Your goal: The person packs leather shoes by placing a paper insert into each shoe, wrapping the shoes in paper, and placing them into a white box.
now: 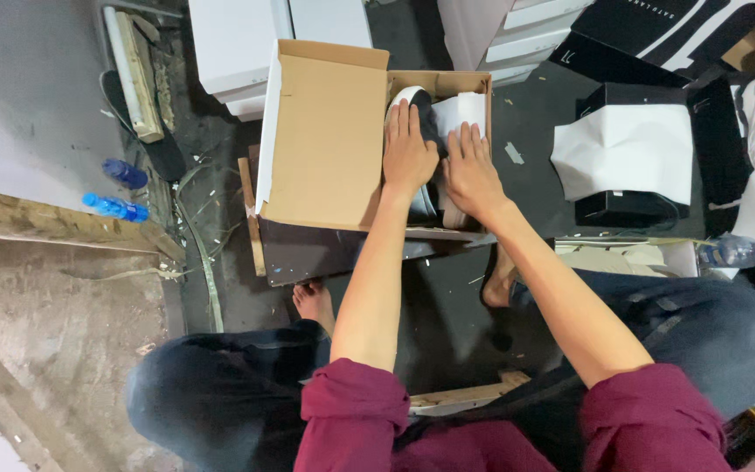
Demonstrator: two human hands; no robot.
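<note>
While both hands press flat, left hand on shoe, right hand on paper, neither grip closed.

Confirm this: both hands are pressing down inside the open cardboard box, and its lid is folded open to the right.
Not quite. The left hand and right hand are indeed inside the open cardboard box, but the lid is folded open to the left, as the head view shows.

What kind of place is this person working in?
Probably a small shoe-packing workshop. Both hands press a shoe into an open cardboard box, more white boxes are stacked behind, and the concrete floor is rough and littered.
</note>
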